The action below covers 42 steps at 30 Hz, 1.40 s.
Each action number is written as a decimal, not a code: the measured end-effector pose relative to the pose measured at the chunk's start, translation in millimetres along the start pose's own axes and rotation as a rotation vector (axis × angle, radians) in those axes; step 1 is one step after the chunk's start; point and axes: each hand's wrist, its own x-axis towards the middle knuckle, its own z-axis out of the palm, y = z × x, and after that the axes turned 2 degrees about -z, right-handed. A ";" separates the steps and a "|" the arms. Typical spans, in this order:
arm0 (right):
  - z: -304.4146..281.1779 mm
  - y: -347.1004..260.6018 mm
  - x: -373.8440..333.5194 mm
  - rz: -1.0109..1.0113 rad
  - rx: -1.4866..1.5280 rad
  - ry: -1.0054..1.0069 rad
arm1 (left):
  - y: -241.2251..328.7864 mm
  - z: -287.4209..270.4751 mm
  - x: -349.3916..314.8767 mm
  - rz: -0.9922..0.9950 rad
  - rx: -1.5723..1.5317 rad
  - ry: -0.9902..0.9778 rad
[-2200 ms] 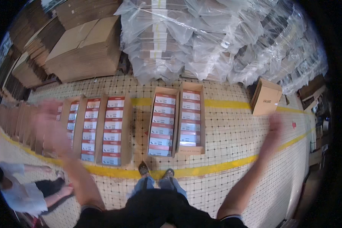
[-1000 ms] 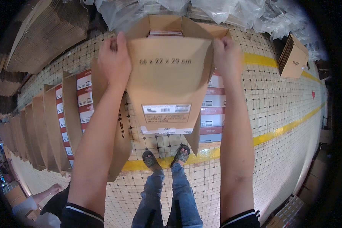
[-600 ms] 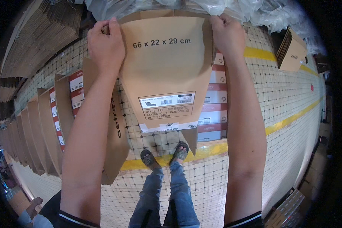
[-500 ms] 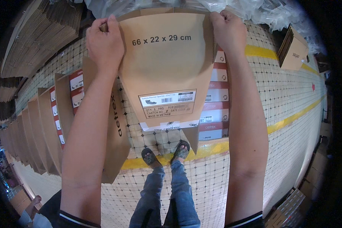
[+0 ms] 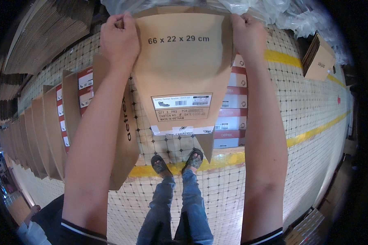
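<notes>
A brown cardboard carton (image 5: 182,67) stands out in front of me, its long printed side facing up toward me. My left hand (image 5: 120,43) is closed around its far left corner, and my right hand (image 5: 249,36) grips the far right corner. A shoe label (image 5: 181,101) with a sandal picture is on that side, above white tape (image 5: 182,130) along the near edge. Beside my right forearm is a stack of red-and-white shoe boxes (image 5: 230,102). An open carton (image 5: 124,155) stands next to my left forearm. The inside of the held carton is mostly hidden.
Several open cartons (image 5: 37,130) run along the left, some with shoe boxes (image 5: 86,87) beside them. Flattened cardboard (image 5: 45,41) is piled at far left. Clear plastic bags (image 5: 282,14) lie at the back; folded cartons (image 5: 319,57) stand right. Yellow lines (image 5: 319,128) cross the tiled floor.
The carton and both hands sit slightly farther right in view, and the carton's near edge appears a little higher. Both hands keep their grip on the corners.
</notes>
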 end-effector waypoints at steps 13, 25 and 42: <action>-55.2 61.7 -291.0 0.129 -0.150 -0.411 | -88.3 -119.8 -266.6 -0.230 -0.217 -0.230; -28.7 141.6 -461.0 0.600 -0.166 -0.679 | -133.0 -177.9 -425.9 -0.528 0.267 -0.806; 37.3 170.7 -453.4 0.776 -0.516 -0.698 | -178.4 -123.3 -387.7 -0.584 0.123 -0.670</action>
